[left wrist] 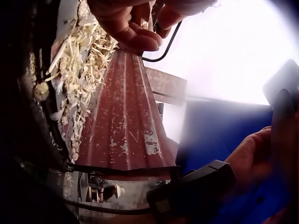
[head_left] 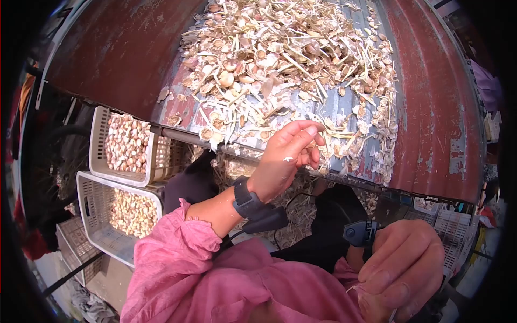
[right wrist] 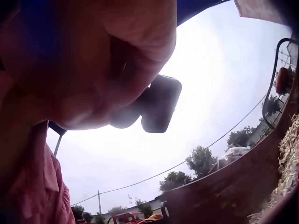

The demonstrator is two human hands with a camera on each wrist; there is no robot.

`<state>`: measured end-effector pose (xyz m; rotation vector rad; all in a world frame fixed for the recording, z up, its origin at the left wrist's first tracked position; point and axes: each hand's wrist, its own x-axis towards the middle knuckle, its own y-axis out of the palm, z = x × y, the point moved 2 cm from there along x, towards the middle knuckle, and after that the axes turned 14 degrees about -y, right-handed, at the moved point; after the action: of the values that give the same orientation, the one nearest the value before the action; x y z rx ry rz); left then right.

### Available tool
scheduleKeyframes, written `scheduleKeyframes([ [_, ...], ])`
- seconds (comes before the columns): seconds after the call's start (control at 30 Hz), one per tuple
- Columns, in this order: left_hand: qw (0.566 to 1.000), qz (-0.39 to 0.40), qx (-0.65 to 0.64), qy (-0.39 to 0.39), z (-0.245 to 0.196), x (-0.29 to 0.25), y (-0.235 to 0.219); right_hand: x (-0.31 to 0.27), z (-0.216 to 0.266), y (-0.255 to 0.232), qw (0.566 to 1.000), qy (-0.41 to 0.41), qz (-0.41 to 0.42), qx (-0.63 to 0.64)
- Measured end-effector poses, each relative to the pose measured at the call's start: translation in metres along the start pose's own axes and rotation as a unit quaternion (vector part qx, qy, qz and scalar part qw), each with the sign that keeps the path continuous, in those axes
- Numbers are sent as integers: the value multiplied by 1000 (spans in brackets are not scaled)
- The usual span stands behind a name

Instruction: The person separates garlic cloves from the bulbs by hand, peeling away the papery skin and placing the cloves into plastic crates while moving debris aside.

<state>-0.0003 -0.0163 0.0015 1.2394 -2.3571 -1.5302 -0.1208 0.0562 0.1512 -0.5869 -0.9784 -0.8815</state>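
Garlic scraps (head_left: 269, 46), papery, stringy, on ribbed metal (head_left: 431, 113), left fingers (head_left: 309, 157) curled, right fingers (head_left: 403, 259) bent, any grasp unclear

Text: I can read none | labels, brands: 0 legible to me | numbers, signs: 0 legible in my 3 views

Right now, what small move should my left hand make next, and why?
Probably reach the left hand forward to the exposed tan garlic clove: it lies amid dry stems beyond that hand in the head view, and the white plastic crate on the left already holds cloves.
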Motion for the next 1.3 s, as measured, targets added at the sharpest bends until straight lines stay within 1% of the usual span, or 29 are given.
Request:
scheduleKeyframes([
  [0.03,1000,-2,1,-5,0,0,1,-6,13,4,997,-62,-16,51],
  [0.07,1000,-4,2,-9,0,1,2,0,12,7,996,-64,-18,53],
  [0.13,1000,-5,1,-14,2,3,1,19,7,17,1000,-4,-7,29],
  [0.17,1000,-5,0,-18,2,2,0,22,5,16,999,-6,-10,32],
  [0.23,1000,4,3,-13,2,2,0,26,3,14,998,-17,40,40],
  [0.27,1000,2,3,-17,2,3,0,26,6,13,998,-17,40,38],
  [0.33,1000,-2,3,-21,1,2,0,25,13,15,998,67,2,0],
  [0.37,1000,1,2,-19,1,2,0,23,18,18,998,68,0,-1],
  [0.43,1000,5,2,-17,2,2,1,19,24,22,993,93,-20,-70],
  [0.47,1000,3,2,-25,1,2,3,20,22,20,994,89,-18,-66],
  [0.53,999,-12,4,-30,-1,-2,-1,23,17,22,990,74,19,-117],
  [0.67,999,-5,-9,-35,1,1,1,26,11,13,993,93,14,-77],
  [0.7,999,-1,-7,-34,0,1,1,29,7,6,990,110,90,-11],
  [0.73,999,-1,-8,-34,-1,1,-1,31,2,3,977,126,165,57],
  [0.77,999,-9,-13,-31,0,0,-2,30,-3,2,976,132,163,57],
  [0.83,999,1,-16,-32,1,2,-2,19,-20,3,988,154,18,12],
  [0.9,999,-18,-36,-14,1,3,-7,-1,-40,-4,979,161,-118,-34],
  [0.93,996,-35,-82,-8,1,6,-6,-23,-54,-23,947,226,-218,72],
  [0.97,995,-44,-86,-13,1,7,-12,-28,-67,-30,890,295,-321,131],
  [1.0,992,-69,-108,-15,0,8,-15,-37,-77,-39,861,315,-350,190],
  [1.03,987,-95,-130,-18,1,9,-18,-43,-82,-43,864,315,-345,187],
  [1.07,987,-93,-132,-14,0,10,-20,-47,-86,-44,856,334,-344,194],
  [1.1,982,-108,-155,-22,1,11,-22,-48,-89,-43,847,354,-343,201],
  [1.13,976,-125,-177,-32,3,11,-26,-46,-92,-41,847,355,-340,203],
  [1.17,975,-129,-177,-26,4,13,-31,-44,-97,-38,851,377,-340,138],
  [1.2,977,-104,-184,-11,5,16,-34,-41,-102,-33,850,397,-338,73],
  [1.23,978,-80,-192,0,9,15,-36,-37,-106,-20,848,399,-338,79],
  [1.27,980,-119,-160,14,3,8,-29,-24,-111,0,864,419,-271,65],
  [1.3,980,-119,-160,15,5,8,-27,-9,-115,16,876,435,-203,47],
])
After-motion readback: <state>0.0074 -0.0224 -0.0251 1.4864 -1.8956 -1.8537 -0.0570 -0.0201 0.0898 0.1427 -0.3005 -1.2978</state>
